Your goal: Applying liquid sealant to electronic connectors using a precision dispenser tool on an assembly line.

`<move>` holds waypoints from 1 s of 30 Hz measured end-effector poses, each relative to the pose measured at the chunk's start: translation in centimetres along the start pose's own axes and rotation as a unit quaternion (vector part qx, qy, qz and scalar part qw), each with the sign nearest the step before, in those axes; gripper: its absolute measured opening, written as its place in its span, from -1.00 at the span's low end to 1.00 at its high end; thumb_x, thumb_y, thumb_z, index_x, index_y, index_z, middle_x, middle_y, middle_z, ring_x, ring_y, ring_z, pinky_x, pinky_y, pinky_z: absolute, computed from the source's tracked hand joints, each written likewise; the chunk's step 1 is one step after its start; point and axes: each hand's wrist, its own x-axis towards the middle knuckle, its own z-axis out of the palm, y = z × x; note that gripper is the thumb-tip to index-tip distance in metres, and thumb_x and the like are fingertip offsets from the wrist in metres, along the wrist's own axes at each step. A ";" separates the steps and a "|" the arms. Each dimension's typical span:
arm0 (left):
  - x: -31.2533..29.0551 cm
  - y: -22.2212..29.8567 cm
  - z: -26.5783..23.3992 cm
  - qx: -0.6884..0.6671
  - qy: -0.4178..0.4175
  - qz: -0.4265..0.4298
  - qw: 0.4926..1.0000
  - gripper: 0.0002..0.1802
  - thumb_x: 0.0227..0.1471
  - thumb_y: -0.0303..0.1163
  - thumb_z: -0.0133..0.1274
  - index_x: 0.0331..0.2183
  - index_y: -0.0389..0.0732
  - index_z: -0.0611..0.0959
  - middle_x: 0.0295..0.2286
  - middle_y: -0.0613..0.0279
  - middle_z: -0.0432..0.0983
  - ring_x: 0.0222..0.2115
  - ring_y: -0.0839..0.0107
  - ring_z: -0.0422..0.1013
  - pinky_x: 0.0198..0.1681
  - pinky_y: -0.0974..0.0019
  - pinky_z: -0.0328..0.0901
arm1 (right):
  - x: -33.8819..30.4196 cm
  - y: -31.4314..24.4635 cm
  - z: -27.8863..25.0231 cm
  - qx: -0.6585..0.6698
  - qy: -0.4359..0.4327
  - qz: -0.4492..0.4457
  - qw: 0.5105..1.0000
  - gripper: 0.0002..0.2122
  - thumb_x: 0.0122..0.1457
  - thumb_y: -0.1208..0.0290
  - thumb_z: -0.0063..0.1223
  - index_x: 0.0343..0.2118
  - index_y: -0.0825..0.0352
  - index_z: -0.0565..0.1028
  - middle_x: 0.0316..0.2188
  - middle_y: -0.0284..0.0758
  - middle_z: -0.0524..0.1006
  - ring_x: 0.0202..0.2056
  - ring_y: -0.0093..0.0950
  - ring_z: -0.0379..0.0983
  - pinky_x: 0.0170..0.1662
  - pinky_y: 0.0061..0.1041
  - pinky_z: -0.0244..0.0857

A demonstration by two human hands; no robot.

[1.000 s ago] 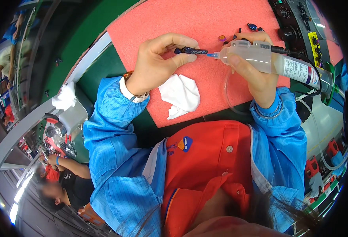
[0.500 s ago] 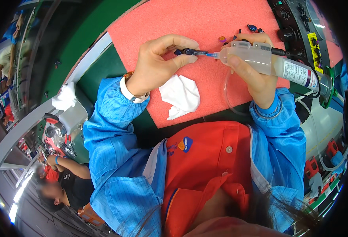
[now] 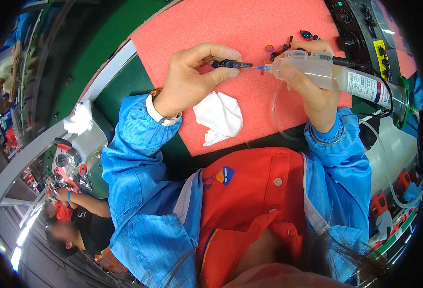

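Observation:
My left hand point(image 3: 194, 74) pinches a small dark part point(image 3: 233, 64) between thumb and fingers above the pink foam mat point(image 3: 173, 38). Wrapped round a translucent glue dispensing syringe point(image 3: 307, 69), my right hand point(image 3: 314, 91) points its blue needle tip point(image 3: 263, 68) leftward at the part. A narrow gap shows between the tip and the part's right end. Below my left hand lies a crumpled white cloth point(image 3: 218, 117). Several small dark pieces point(image 3: 281, 50) and a little round purple-and-yellow piece point(image 3: 269, 48) rest on the mat just beyond the syringe.
At the right stands a black control box point(image 3: 348, 41) with knobs, beside a yellow strip point(image 3: 381, 57) of small dark parts. A clear hose point(image 3: 276, 110) loops over the mat. A white container point(image 3: 89, 139) is at the left; a co-worker point(image 3: 84, 216) sits at lower left.
My right hand and the syringe have shifted slightly to the right, drawing the needle tip back from the dark part. My left hand keeps nearly the same place.

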 end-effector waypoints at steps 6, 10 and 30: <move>0.0 0.0 0.0 0.006 0.001 -0.001 1.000 -0.66 -0.24 -0.77 0.04 -0.29 -0.40 0.48 -0.34 0.09 0.44 -0.28 0.36 0.40 -0.16 0.38 0.31 | 0.0 0.4 -0.1 -0.090 -0.027 -0.074 0.993 -0.68 -0.06 0.53 0.02 -0.22 0.45 0.26 -0.42 -0.22 0.43 -0.40 -0.51 0.42 -0.38 -0.64 0.28; 0.1 0.0 0.0 -0.001 0.016 0.009 1.000 -0.70 -0.19 -0.72 0.03 -0.29 -0.40 0.48 -0.36 0.08 0.45 -0.31 0.36 0.41 -0.20 0.39 0.33 | 0.2 0.2 -0.2 -0.072 -0.009 -0.104 0.992 -0.65 -0.10 0.52 0.11 -0.23 0.45 0.29 -0.43 -0.24 0.44 -0.42 -0.53 0.41 -0.38 -0.63 0.28; 4.3 -1.8 -11.0 0.508 0.327 0.178 0.777 -0.75 -0.27 -0.41 0.15 -0.40 -0.25 0.57 -0.42 0.14 0.48 -0.40 0.24 0.40 -0.33 0.37 0.27 | 0.8 -0.2 0.2 0.085 0.014 -0.027 0.996 -0.69 -0.04 0.50 0.03 -0.22 0.46 0.26 -0.47 -0.20 0.49 -0.49 -0.57 0.39 -0.48 -0.67 0.23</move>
